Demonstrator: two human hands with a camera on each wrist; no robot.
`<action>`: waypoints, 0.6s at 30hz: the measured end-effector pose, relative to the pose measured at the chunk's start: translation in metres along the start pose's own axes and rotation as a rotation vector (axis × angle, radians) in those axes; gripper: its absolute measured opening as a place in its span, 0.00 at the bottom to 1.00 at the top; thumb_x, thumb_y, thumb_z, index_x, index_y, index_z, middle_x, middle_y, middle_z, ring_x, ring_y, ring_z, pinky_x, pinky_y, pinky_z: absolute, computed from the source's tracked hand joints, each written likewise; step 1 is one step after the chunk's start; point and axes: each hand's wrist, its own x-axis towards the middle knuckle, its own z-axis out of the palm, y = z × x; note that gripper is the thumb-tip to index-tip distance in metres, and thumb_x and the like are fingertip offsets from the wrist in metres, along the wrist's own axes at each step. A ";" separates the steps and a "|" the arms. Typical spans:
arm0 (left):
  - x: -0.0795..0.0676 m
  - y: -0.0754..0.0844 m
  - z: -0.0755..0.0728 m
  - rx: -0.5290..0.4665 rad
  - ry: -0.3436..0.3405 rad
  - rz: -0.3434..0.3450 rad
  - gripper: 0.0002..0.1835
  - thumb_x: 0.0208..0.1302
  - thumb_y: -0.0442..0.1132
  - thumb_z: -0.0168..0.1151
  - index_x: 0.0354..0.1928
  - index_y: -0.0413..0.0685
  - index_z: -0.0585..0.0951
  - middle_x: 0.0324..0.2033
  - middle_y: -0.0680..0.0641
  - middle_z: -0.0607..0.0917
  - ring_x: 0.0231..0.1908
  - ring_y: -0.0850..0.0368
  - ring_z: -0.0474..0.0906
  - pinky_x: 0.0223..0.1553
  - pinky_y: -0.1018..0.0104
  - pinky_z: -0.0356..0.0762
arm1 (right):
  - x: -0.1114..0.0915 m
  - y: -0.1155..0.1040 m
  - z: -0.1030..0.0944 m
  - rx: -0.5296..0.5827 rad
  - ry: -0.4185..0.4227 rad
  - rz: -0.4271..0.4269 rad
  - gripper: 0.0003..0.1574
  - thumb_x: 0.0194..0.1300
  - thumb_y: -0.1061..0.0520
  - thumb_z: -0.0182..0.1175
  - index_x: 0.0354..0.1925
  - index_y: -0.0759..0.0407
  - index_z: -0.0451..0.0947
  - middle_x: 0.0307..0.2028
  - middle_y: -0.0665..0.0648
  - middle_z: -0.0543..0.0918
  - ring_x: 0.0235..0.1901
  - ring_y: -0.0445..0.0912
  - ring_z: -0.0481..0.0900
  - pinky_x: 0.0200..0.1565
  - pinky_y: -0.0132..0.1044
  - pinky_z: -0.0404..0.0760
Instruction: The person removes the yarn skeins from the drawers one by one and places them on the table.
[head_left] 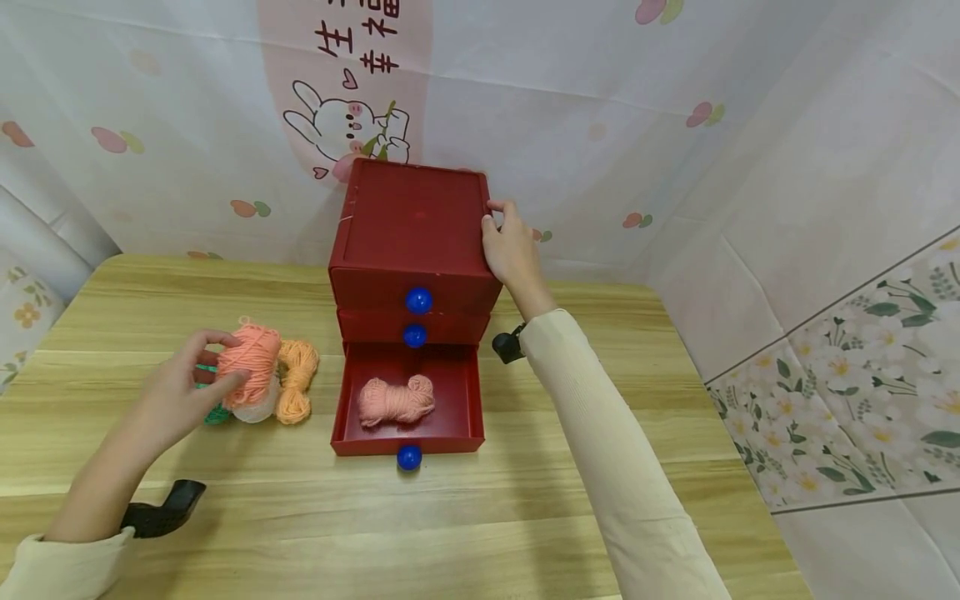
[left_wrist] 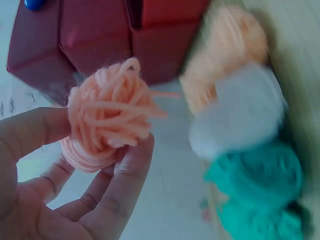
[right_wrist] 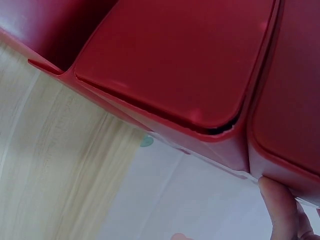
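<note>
A salmon-pink yarn skein [head_left: 253, 360] is pinched between the thumb and fingers of my left hand [head_left: 183, 387], raised above the other yarn. My right hand [head_left: 513, 250] rests against the upper right side of a red drawer cabinet [head_left: 420, 218]. The cabinet's bottom drawer [head_left: 457, 400] is pulled out, and a pale pink yarn skein [head_left: 396, 401] lies in it. Left of the cabinet are an orange skein [head_left: 297, 382], a white skein [left_wrist: 240, 112] and a green skein [left_wrist: 260, 180]. In the right wrist view the right thumb [right_wrist: 280, 205] touches the cabinet's side.
Blue round knobs [head_left: 418, 301] stick out from the drawer fronts. The cabinet stands near the back of the wooden table [head_left: 300, 517], close to a printed curtain [head_left: 540, 100]. Black wrist-camera mounts [head_left: 165, 508] show by both wrists.
</note>
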 end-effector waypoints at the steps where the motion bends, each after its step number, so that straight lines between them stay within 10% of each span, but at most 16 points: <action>1: 0.000 -0.005 -0.003 0.004 0.008 -0.002 0.22 0.66 0.36 0.54 0.58 0.33 0.63 0.43 0.25 0.72 0.38 0.34 0.75 0.24 0.67 0.72 | 0.000 0.000 0.000 -0.003 0.001 0.000 0.26 0.73 0.47 0.38 0.66 0.47 0.60 0.39 0.57 0.79 0.38 0.48 0.76 0.42 0.42 0.72; 12: -0.001 -0.060 -0.041 0.070 0.089 -0.093 0.25 0.68 0.36 0.51 0.60 0.28 0.59 0.46 0.18 0.67 0.39 0.22 0.71 0.22 0.67 0.72 | 0.000 -0.001 -0.001 -0.004 -0.008 0.005 0.26 0.73 0.46 0.38 0.66 0.47 0.59 0.40 0.57 0.79 0.39 0.48 0.76 0.44 0.43 0.72; 18: 0.014 -0.182 -0.049 0.077 0.176 -0.139 0.25 0.68 0.49 0.50 0.65 0.59 0.60 0.51 0.26 0.67 0.35 0.52 0.78 0.20 0.63 0.74 | 0.000 -0.001 -0.001 -0.007 -0.010 0.012 0.26 0.73 0.46 0.38 0.66 0.46 0.59 0.40 0.57 0.78 0.39 0.48 0.75 0.42 0.42 0.72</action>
